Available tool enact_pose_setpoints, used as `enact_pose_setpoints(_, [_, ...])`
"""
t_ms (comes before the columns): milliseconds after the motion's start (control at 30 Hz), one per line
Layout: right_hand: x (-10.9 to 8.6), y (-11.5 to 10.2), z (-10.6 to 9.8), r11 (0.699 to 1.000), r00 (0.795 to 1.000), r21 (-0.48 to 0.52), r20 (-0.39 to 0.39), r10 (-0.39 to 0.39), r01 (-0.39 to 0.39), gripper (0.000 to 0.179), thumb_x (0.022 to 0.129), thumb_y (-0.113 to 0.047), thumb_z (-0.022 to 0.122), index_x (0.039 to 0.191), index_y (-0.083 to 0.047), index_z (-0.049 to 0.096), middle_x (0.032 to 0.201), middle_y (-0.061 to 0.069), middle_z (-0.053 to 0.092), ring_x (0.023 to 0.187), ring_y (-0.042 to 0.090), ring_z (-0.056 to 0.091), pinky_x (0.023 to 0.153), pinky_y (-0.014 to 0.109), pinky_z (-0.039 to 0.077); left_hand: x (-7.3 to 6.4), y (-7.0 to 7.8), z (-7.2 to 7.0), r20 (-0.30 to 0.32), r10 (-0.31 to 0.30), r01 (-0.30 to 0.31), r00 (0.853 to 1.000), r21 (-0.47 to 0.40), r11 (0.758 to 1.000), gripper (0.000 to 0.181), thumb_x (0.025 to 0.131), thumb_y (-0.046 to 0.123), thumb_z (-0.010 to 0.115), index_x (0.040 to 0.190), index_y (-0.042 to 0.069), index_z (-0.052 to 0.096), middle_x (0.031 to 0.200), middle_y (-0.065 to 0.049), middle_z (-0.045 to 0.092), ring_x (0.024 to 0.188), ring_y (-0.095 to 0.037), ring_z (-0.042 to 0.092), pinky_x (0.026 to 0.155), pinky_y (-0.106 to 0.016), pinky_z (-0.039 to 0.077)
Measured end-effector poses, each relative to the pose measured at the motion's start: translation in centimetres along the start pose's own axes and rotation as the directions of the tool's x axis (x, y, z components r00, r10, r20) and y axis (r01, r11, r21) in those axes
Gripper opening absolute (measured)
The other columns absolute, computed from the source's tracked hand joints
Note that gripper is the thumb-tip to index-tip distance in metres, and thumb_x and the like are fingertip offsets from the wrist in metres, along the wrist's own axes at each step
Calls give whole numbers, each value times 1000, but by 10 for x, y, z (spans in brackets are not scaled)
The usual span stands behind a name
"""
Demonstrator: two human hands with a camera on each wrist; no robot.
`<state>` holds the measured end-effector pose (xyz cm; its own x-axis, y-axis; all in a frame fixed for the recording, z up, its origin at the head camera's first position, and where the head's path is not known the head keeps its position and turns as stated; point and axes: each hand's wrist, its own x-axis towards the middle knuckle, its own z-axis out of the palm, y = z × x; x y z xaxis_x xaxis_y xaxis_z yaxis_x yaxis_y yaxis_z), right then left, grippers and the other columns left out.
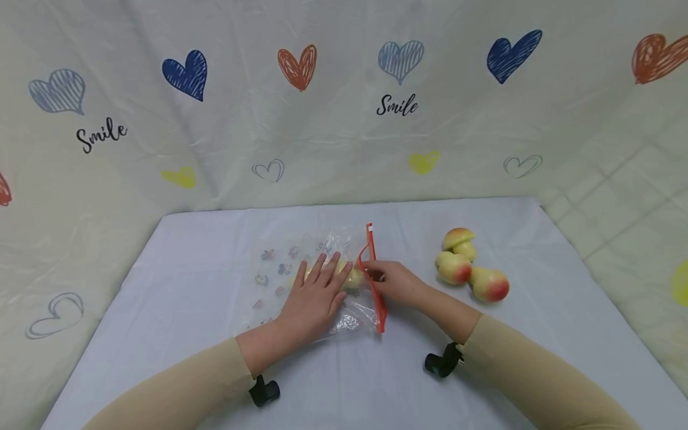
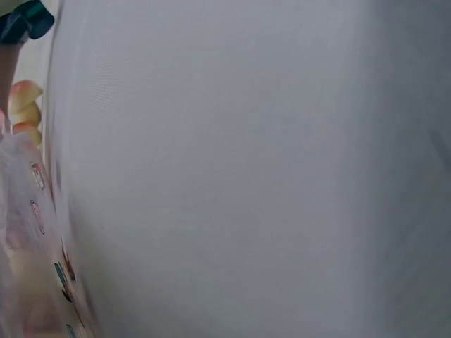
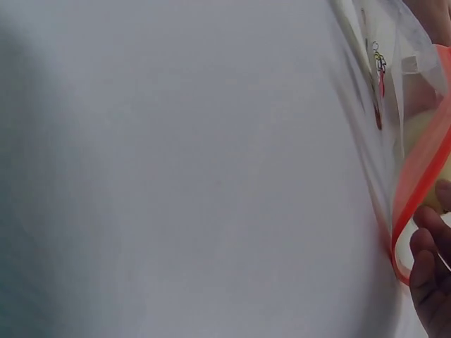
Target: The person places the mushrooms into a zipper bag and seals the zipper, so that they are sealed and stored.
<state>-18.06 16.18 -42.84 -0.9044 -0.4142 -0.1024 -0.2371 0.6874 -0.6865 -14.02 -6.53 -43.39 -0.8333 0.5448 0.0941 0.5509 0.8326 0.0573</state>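
Note:
A clear zip bag [image 1: 269, 304] with small printed flowers and a red zip edge [image 1: 380, 310] lies flat on the table. My left hand [image 1: 314, 298] rests on top of it, fingers spread. Under the film, by those fingers, shows a pale yellow piece [image 1: 353, 278]. My right hand [image 1: 396, 282] is at the bag's mouth, fingers bent within the red rim, beside a pale yellow surface [image 3: 419, 134] in the right wrist view. Whether they grip that piece, the rim or nothing is hidden. In the left wrist view the bag [image 2: 35, 218] shows only at the left edge.
Right of the bag, a cluster holds a mushroom-shaped piece [image 1: 458, 240] and two rounded yellow pieces with red ends, one nearer the bag [image 1: 453, 267] and one farther right [image 1: 490, 285]. A white cloth [image 1: 177, 275] covers the table. Behind hangs a heart-printed curtain [image 1: 344, 131].

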Motion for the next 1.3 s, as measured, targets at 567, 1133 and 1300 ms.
enact_pose_setpoints(567, [-7,7,-7,997,1000,83,22,6,-7,44,93,-7,66,137,-10,60,106,5,67,92,20,60,74,31,54,2,1,1,27,-19,17,999,45,999,60,105,45,34,160,29,17,167,-1,10,152,-28,7,119,-55,2])
enact_pose_setpoints(1133, [-53,31,-64,998,982,-56,-191,3,-14,49,88,-28,77,134,-16,64,116,8,67,93,17,58,79,33,51,1,3,-1,20,-17,17,1000,29,999,60,105,44,38,160,29,18,167,-2,11,152,-28,9,119,-55,1])
enact_pose_setpoints(1300, [-76,43,-83,997,967,-78,-255,6,-27,46,89,-28,77,131,-17,66,112,6,67,93,18,57,77,29,50,0,5,-2,15,-14,13,1000,29,999,60,105,43,38,160,29,20,166,-2,12,152,-28,9,119,-56,2])
